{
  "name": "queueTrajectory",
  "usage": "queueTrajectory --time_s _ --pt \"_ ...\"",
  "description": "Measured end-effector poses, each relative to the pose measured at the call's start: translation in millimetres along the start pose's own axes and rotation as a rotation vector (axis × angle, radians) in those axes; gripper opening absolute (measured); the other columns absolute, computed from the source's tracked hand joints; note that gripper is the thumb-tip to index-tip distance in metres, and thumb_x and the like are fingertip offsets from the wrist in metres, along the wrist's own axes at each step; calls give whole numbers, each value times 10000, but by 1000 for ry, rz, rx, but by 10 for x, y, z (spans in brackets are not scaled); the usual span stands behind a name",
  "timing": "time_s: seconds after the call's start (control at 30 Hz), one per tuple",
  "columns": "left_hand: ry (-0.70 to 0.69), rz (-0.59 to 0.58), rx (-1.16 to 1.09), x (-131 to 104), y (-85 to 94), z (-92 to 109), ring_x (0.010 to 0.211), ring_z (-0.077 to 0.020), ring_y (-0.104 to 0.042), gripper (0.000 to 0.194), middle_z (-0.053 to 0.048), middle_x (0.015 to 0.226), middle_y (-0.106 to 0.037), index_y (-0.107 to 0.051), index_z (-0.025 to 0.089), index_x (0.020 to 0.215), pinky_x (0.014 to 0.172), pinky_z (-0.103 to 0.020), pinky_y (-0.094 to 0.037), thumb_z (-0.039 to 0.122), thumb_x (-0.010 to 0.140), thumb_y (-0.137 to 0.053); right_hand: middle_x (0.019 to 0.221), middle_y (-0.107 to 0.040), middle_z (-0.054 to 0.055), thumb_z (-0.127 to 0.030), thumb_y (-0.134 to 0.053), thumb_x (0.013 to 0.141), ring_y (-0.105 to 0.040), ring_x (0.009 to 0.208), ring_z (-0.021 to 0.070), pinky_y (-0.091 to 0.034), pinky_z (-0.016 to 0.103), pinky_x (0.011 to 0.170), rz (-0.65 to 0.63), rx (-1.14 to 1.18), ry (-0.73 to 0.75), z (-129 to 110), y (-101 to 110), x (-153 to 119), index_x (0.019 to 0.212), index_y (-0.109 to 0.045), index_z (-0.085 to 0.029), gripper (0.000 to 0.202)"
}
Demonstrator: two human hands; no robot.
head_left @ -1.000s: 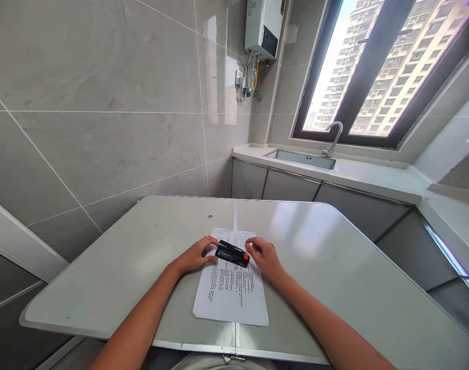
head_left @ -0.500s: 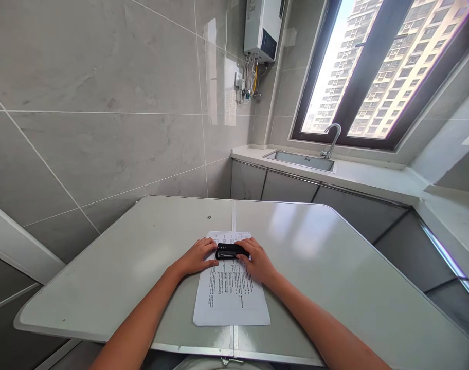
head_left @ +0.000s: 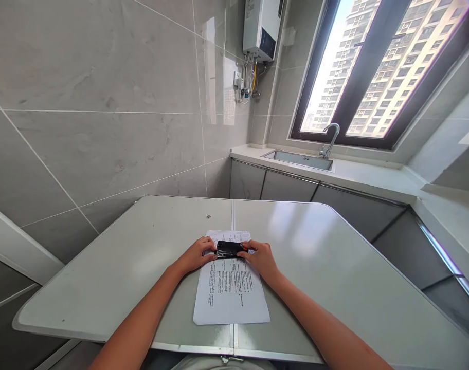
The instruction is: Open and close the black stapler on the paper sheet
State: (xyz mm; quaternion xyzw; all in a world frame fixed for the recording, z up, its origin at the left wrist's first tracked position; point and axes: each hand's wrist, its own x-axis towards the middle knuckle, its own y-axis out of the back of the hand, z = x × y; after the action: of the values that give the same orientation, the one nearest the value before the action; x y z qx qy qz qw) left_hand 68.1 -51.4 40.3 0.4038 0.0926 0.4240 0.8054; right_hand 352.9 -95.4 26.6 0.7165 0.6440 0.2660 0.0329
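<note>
A black stapler (head_left: 230,247) lies sideways over the upper part of a printed sheet of paper (head_left: 231,303). Its top cover is raised from the base, and a metal strip shows between them. My left hand (head_left: 198,253) pinches the stapler's left end, thumb toward the base. At the right end, my right hand (head_left: 259,257) grips it between thumb and fingers, with a small orange-red spot by the fingertips. Both wrists are low over the table, on either side of the paper.
Small staple pieces (head_left: 209,217) lie on the pale folding table (head_left: 315,288), beyond the paper. A metal seam runs down the table's middle. Behind stand a counter with a sink (head_left: 300,160) and faucet (head_left: 330,140), a water heater (head_left: 262,28) and a window.
The stapler's cover has lifted away from its base, exposing the metal strip inside. My right fingers have shifted to its right end, and my left fingers have closed in on the left end.
</note>
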Motion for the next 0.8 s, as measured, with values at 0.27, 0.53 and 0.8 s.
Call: queueTrajectory --time_s 0.27,0.53,0.8 --pt "16 -1 -14 -7 -1 11 1024 -234 -586 204 -69 1101 -638 -688 205 896 900 -348 -468 408 910 -680 933 -799 66 -379 -854 676 -745 867 272 -599 435 897 1 74 -61 -12 -4 1 735 -750 -216 203" --pt "13 8 -17 -20 24 58 1031 -241 -579 226 -66 1075 -645 -685 205 915 918 -362 -463 430 903 -690 1151 -749 49 -330 -804 765 -695 1012 233 -553 384 911 -244 -76 96 -134 -42 144 1209 -702 -264 460" --pt "115 221 -312 12 37 142 1248 -285 -540 541 -106 1294 -614 -678 240 1257 1095 -434 -417 555 827 -773 847 -768 6 -300 -757 823 -689 742 200 -552 324 727 -190 -40 122 -260 -70 88 1031 -767 -240 217"
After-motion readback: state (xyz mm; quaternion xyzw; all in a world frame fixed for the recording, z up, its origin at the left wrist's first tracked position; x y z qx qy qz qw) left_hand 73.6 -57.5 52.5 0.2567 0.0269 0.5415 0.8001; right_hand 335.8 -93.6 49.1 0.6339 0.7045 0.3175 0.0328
